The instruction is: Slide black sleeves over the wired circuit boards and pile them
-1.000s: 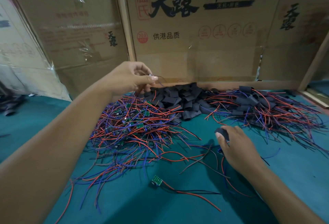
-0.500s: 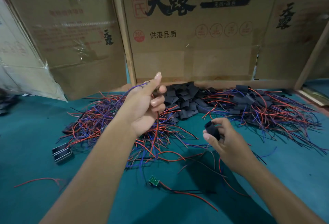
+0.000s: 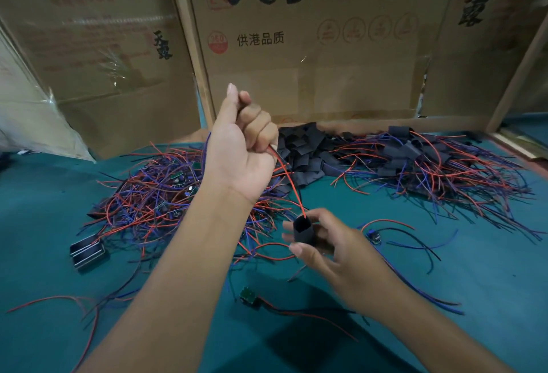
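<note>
My left hand (image 3: 241, 147) is raised over the table, its fingers curled round the red and blue wires (image 3: 286, 177) of a circuit board; the board itself is hidden. The red wire runs down into the open mouth of a black sleeve (image 3: 303, 231), which my right hand (image 3: 332, 249) pinches between thumb and fingers. A tangle of unsleeved wired boards (image 3: 154, 195) lies at the left. Loose black sleeves (image 3: 302, 147) are heaped at the back centre. A pile of sleeved boards (image 3: 421, 162) lies at the right.
Cardboard boxes (image 3: 296, 46) wall the back of the green table (image 3: 489, 278). A single green board with wires (image 3: 248, 295) lies near me, another (image 3: 374, 236) right of my right hand. A small black and metal part (image 3: 87, 251) sits at the left.
My left hand lifted the wires out of the left tangle and up. My right hand rose with the sleeve, and the red wire end now enters the sleeve's mouth.
</note>
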